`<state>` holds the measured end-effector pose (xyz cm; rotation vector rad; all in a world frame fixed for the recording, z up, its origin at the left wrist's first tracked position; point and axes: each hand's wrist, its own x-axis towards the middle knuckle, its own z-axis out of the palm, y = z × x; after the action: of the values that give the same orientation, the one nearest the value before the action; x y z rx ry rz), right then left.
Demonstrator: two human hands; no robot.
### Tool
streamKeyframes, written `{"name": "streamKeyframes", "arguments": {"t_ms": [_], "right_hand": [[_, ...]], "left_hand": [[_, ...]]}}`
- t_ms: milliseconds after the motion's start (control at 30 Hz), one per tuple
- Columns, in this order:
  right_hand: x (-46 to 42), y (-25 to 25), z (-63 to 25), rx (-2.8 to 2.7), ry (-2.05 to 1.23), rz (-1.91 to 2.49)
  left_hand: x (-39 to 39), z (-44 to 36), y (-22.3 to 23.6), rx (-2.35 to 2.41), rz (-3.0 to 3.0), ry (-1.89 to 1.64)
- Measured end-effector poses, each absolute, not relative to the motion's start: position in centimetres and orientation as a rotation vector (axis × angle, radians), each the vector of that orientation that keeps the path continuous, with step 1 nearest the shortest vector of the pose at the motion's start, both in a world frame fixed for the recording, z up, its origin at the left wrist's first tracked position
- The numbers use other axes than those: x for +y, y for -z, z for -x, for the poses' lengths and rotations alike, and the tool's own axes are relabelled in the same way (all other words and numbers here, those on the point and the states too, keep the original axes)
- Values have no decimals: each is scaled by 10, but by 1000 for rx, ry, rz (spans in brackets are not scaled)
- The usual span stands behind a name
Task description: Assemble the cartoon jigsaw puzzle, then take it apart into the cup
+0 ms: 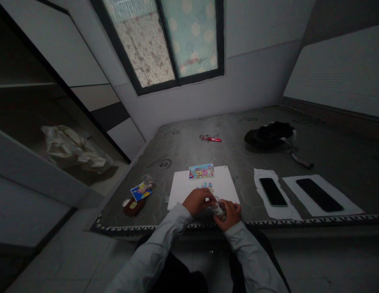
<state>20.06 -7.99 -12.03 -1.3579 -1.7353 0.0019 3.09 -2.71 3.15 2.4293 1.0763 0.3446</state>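
Note:
My right hand [228,215] is wrapped round a small clear container [218,210] with small bits inside, tilted over the near edge of a white board [180,187]. At the container's upper end are the fingers of my left hand [200,201], bent and pressed together; what they pinch, if anything, is too small to make out. Just beyond my hands, small blue and pink pieces [204,185] lie on the board. A colourful cartoon picture card [201,171] rests at the board's far edge.
To the left lie a blue picture card [141,191], a clear container [149,181] and a brown case [133,207]. Two phones [272,192] rest on white sheets at right. Farther back are a dark cap [270,135] and a red item [211,138].

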Motion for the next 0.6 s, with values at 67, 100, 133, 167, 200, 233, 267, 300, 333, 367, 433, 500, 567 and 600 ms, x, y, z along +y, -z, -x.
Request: {"name": "streamKeyframes", "arguments": {"t_ms": [67, 100, 133, 167, 200, 233, 267, 300, 333, 367, 433, 500, 567, 600], "right_hand": [[-79, 123, -201, -1731, -1, 1356], [-78, 125, -201, -1732, 2, 1352], [-77, 126, -201, -1734, 9, 1346], [-77, 126, -201, -1735, 18, 1341], [-77, 126, -202, -1736, 25, 1338], [-77, 125, -202, -1735, 28, 1338], [-77, 124, -202, -1731, 27, 1343], [-78, 123, -202, -1726, 18, 1350], [-79, 121, -202, -1721, 2, 1358], [-79, 120, -201, -1718, -17, 1363], [-80, 118, -201, -1709, -50, 1368], [-80, 118, -200, -1700, -62, 1362], [-80, 118, -200, -1690, -53, 1352], [-80, 118, -200, -1687, -47, 1348]], "left_hand": [[-27, -34, -31, 1111, -2411, -328], [-27, -35, -30, 1127, -2404, -323], [-28, -36, -30, 1140, -2401, -320], [-28, -37, -29, 1146, -2400, -317], [-29, -37, -29, 1142, -2396, -321], [-29, -37, -28, 1134, -2387, -338], [-29, -35, -28, 1132, -2368, -377], [-27, -32, -27, 1149, -2343, -437], [-25, -28, -25, 1188, -2319, -506], [-22, -22, -23, 1256, -2300, -574], [-15, -8, -17, 1454, -2297, -645], [-6, 8, -8, 1659, -2307, -605], [0, 21, 4, 1810, -2258, -514], [2, 25, 10, 1849, -2228, -455]]}}
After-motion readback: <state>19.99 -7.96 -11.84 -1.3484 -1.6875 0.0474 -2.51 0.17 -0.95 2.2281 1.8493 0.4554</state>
